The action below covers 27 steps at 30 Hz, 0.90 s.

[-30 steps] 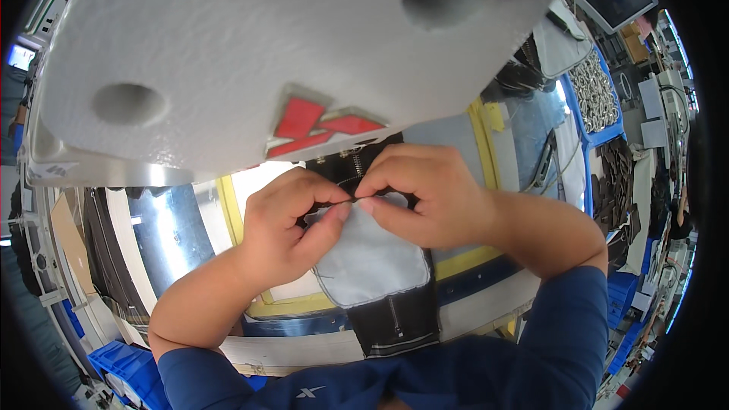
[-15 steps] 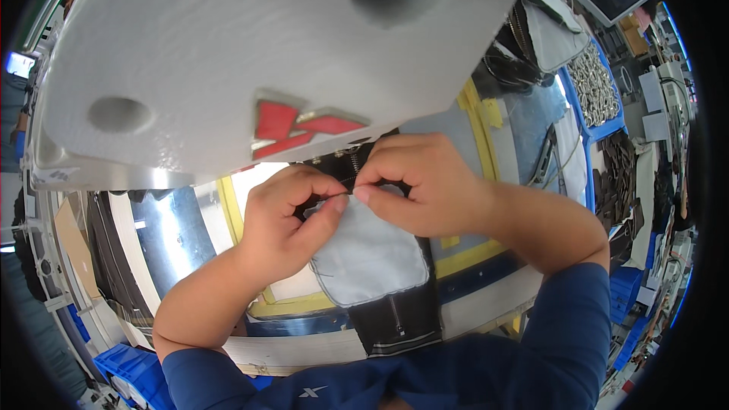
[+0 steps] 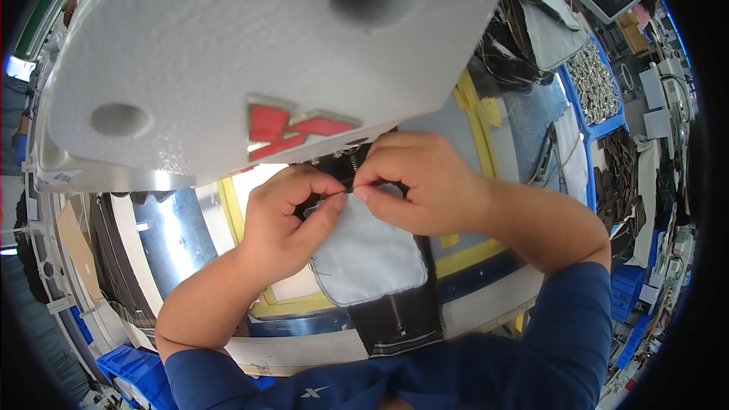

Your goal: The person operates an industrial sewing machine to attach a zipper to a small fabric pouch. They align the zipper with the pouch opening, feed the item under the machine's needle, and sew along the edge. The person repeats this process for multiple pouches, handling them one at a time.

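Note:
Low under a large white machine head (image 3: 190, 45), my left hand (image 3: 287, 216) and my right hand (image 3: 421, 186) meet almost fingertip to fingertip. Each pinches the upper edge of a light grey fabric piece (image 3: 370, 258), thumb against forefinger. The piece has rounded lower corners with dark stitching along its edge. It lies over black fabric (image 3: 373, 325) that shows below it with a short zipper (image 3: 397, 315), and above it with more metal zipper teeth (image 3: 354, 161). My fingers hide the exact spot being pinched.
Yellow tape (image 3: 478, 137) borders the work plate. To the right lie snips (image 3: 543, 153), a blue bin (image 3: 594, 130) full of metal zipper parts, and a heap of dark pieces (image 3: 616, 175). Black zippered fabric (image 3: 510, 38) is piled behind. A blue crate (image 3: 137, 376) stands lower left.
The machine head sits slightly further left in the picture. Both hands keep the same pinch on the fabric edge with hardly any movement.

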### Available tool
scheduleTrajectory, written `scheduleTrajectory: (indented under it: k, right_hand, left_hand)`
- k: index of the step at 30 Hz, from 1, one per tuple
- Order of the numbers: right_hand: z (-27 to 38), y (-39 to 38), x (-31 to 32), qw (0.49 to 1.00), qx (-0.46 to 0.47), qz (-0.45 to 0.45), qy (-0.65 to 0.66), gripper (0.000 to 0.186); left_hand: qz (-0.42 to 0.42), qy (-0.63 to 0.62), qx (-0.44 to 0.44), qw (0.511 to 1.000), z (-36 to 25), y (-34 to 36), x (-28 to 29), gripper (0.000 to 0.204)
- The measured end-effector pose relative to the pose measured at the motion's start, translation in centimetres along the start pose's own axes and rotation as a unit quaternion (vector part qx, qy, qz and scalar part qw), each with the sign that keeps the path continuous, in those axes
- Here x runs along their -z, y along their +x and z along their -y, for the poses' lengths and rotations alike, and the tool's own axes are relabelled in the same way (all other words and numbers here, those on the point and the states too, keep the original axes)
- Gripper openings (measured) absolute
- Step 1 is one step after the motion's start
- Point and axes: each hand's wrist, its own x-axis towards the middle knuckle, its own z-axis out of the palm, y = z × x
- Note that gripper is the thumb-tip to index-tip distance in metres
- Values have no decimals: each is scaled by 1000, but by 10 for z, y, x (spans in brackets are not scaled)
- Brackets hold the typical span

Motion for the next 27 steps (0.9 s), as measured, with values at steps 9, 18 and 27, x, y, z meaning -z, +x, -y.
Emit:
scheduleTrajectory:
  k: [9,18,27]
  right_hand:
    - [-8,0,-3,997,39,-27,-61,7]
    - [-4,17,4,987,-104,-10,-121,14]
    - [-23,34,7,982,-96,-46,-157,18]
  left_hand:
    - [-26,42,48,998,3,-2,-4,8]
    - [7,156,195,968,2,17,9,24]
    - [-7,135,112,984,14,32,10,25]
